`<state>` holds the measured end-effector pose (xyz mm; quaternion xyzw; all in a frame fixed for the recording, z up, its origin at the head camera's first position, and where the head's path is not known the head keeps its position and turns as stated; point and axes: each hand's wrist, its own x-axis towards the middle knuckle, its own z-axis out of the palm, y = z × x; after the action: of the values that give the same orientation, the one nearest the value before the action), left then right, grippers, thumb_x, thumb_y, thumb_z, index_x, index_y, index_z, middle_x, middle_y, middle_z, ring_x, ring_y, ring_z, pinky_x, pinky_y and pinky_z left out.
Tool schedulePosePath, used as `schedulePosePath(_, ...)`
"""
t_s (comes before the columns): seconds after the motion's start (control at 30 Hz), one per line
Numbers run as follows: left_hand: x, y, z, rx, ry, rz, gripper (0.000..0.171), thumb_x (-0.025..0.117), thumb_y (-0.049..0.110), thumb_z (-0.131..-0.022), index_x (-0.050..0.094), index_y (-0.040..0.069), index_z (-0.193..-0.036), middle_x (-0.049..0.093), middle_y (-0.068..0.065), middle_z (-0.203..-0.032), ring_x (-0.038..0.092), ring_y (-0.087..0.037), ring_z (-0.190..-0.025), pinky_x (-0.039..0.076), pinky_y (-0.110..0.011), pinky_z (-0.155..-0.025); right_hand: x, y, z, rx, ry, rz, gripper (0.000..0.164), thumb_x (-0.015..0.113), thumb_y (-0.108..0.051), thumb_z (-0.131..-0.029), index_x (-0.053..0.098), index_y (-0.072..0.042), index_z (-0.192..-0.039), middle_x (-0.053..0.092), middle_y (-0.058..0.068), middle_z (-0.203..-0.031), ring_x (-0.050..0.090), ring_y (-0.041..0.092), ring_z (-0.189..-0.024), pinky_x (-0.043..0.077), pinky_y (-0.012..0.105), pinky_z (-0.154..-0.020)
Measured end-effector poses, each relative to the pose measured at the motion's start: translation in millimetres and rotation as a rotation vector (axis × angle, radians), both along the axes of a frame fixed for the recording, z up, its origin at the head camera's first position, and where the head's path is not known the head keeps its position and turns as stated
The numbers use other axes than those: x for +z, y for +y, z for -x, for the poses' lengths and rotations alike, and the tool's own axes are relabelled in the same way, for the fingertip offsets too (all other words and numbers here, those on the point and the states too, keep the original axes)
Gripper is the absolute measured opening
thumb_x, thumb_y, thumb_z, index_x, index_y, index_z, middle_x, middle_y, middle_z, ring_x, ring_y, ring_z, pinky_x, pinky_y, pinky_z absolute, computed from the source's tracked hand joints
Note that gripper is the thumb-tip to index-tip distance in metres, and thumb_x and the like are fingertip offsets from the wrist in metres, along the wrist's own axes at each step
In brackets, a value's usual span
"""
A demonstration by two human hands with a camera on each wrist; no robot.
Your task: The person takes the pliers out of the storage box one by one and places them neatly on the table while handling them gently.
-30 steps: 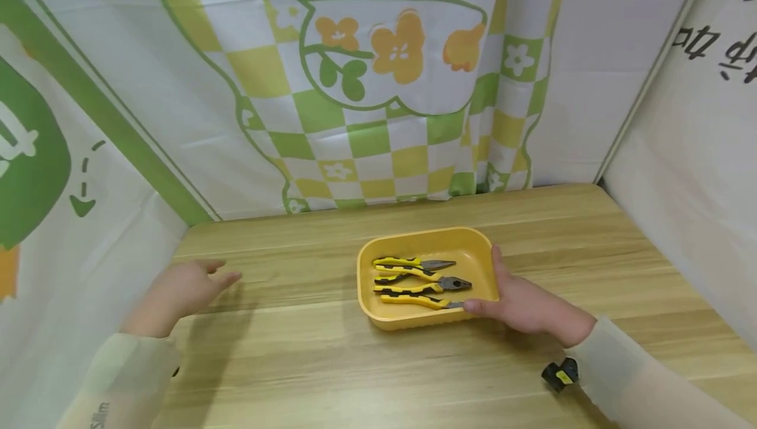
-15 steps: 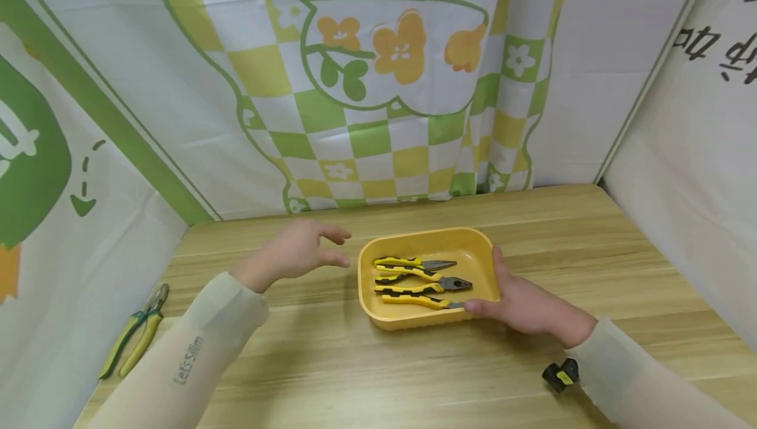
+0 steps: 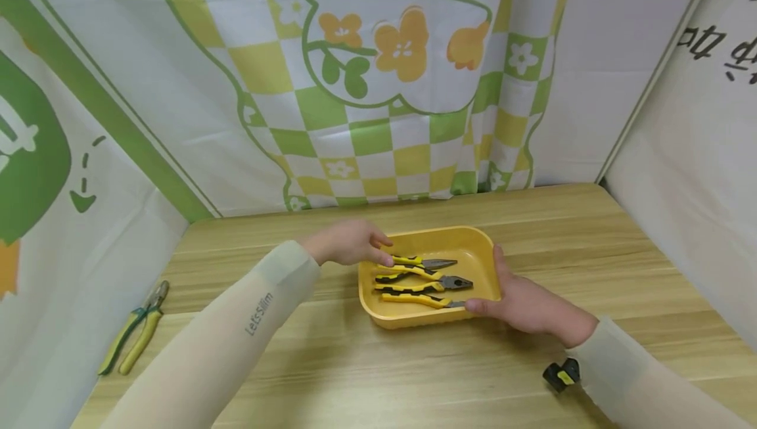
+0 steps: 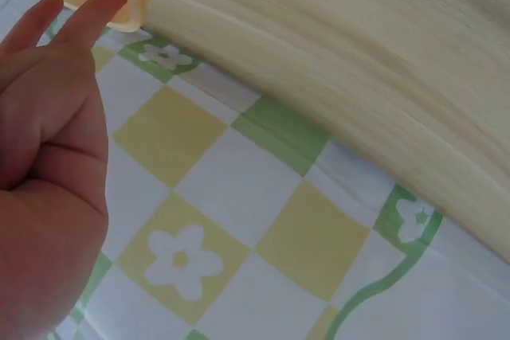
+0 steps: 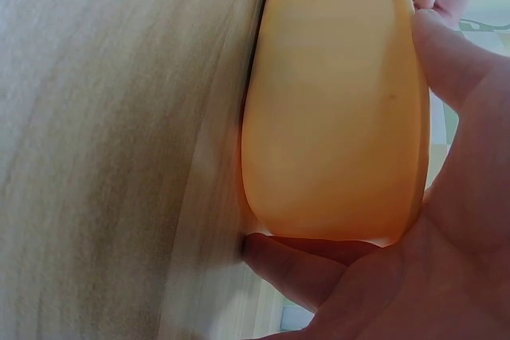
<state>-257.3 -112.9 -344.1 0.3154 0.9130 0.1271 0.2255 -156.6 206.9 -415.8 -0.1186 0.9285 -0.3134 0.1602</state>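
Note:
A yellow plastic tray stands on the wooden table. In it, side by side, lie long-nose pliers, combination pliers and a third pair of pliers, its tip partly hidden by my right thumb. My right hand grips the tray's right end, thumb at the near rim and fingers round the outer wall, as the right wrist view also shows. My left hand hovers over the tray's far left corner. Its fingers reach loosely toward the long-nose pliers' handles; whether they touch is hidden.
Green-and-yellow handled pliers lie on the table at the left edge. Checkered fabric hangs behind the table's far edge, with printed cloth walls on both sides. A small black device sits at the right wrist.
My left hand has moved right, from the table's left side to over the tray, uncovering the green-and-yellow pliers at the left. The right hand and tray have stayed put.

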Motion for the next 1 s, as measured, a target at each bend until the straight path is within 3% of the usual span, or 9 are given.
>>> schedulePosePath(0.2,-5.8,11,10.7,-0.02,-0.055,-0.001,0.047,0.056,0.044,-0.101,0.062,0.015,-0.138,0.058,0.001,-0.139,0.047,-0.026,-0.133,0.033,-0.044,-0.111,1.1,-1,-1.1,-0.001,0.012,-0.002,0.127,0.063,-0.065,-0.088,-0.026,0.001,-0.15,0.057,0.031,-0.123,0.057,0.021,-0.085,0.047,0.041,-0.08)
schedulePosePath(0.47,-18.2,25,12.2,-0.067,-0.066,0.061,0.04,0.051,0.036,-0.105,0.064,0.014,-0.136,0.061,0.0,-0.135,0.05,-0.024,-0.13,0.035,-0.041,-0.109,1.5,-1,0.1,-0.004,0.002,-0.003,0.125,0.064,-0.063,-0.089,-0.027,-0.001,-0.15,0.061,0.026,-0.116,0.058,0.02,-0.081,0.048,0.04,-0.077)
schedulePosePath(0.7,-25.5,33,8.4,-0.055,-0.047,0.114,0.031,0.057,0.028,-0.103,0.068,0.015,-0.129,0.064,-0.002,-0.131,0.053,-0.023,-0.127,0.038,-0.039,-0.107,0.0,-2,-0.5,-0.018,-0.042,0.036,0.125,0.065,-0.061,-0.089,-0.03,-0.007,-0.15,0.058,0.009,-0.084,0.057,0.018,-0.067,0.048,0.036,-0.066)
schedulePosePath(0.87,-22.4,36,5.6,-0.029,-0.02,0.146,0.03,0.065,0.024,-0.098,0.07,0.016,-0.127,0.063,-0.004,-0.132,0.052,-0.025,-0.127,0.039,-0.04,-0.106,0.9,-2,-0.9,-0.02,-0.046,0.051,0.124,0.066,-0.059,-0.09,-0.029,-0.006,-0.15,0.057,0.009,-0.082,0.057,0.019,-0.066,0.048,0.036,-0.064)
schedulePosePath(1.0,-21.2,36,4.9,-0.017,-0.02,0.151,0.029,0.067,0.022,-0.097,0.071,0.016,-0.126,0.064,-0.003,-0.13,0.054,-0.025,-0.125,0.04,-0.04,-0.106,0.4,-1,-0.2,-0.016,-0.031,0.033,0.125,0.065,-0.06,-0.089,-0.029,-0.004,-0.15,0.061,0.012,-0.093,0.057,0.018,-0.07,0.049,0.037,-0.068)
